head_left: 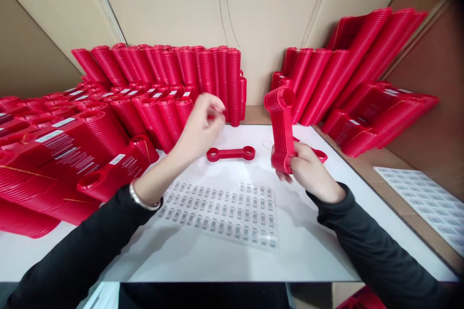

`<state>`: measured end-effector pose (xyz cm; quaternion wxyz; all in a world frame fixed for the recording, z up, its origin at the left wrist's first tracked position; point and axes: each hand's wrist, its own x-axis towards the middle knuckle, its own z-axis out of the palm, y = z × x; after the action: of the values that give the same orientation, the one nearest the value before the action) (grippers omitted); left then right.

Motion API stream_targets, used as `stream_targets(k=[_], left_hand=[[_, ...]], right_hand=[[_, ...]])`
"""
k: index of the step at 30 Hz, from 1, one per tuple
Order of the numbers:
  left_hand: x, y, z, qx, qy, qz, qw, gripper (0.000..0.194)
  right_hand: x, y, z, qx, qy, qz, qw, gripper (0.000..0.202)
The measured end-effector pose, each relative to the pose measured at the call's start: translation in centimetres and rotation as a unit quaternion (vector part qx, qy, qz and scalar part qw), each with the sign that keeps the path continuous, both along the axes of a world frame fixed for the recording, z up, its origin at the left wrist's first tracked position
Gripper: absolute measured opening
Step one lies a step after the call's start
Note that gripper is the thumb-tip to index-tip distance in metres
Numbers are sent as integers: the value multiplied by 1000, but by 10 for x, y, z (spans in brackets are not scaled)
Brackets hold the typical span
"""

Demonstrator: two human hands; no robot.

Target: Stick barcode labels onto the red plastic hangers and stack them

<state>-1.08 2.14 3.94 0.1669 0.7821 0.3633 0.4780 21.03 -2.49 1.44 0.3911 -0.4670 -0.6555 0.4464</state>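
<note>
My right hand grips the lower end of a short stack of red plastic link pieces, each with a ring at both ends, held upright above the table. Raised at the middle, my left hand has thumb and fingertips drawn together in a pinch; whatever is between them is too small or blurred to make out. Below it, a single red link piece lies flat. Another red piece shows partly behind my right hand. A sheet of barcode labels lies nearest me, with some labels gone from its top row.
Tall stacks of red pieces line the back. Bundled, labelled stacks crowd the left. More stacks lean at the right beside another label sheet. Cardboard walls enclose the white table. A thin loop lies near the stack.
</note>
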Motion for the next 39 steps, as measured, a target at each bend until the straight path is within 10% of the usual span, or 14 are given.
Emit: stream_targets(k=[3,8,21,28,39], left_hand=[[-1,-14,-10,-152,342,-188,908,23],[13,-30,-43,-174,493,-136,842,30],[21,-15,-57,-144,316,-94,933,17],[23,-17,-26,-312,111,-112,937,16],[29,-22,-37,-325,29,-94,941,20]], right_hand=[[7,0,0,-21,-37,10,999,19],[0,-6,-14,-48,-88,47,994,20],[-11,1,-49,-136,-151,29,979,16],[-16,-2,-44,-40,-247,5,968,15],[-19,-8,-37,14,-300,-43,953,12]])
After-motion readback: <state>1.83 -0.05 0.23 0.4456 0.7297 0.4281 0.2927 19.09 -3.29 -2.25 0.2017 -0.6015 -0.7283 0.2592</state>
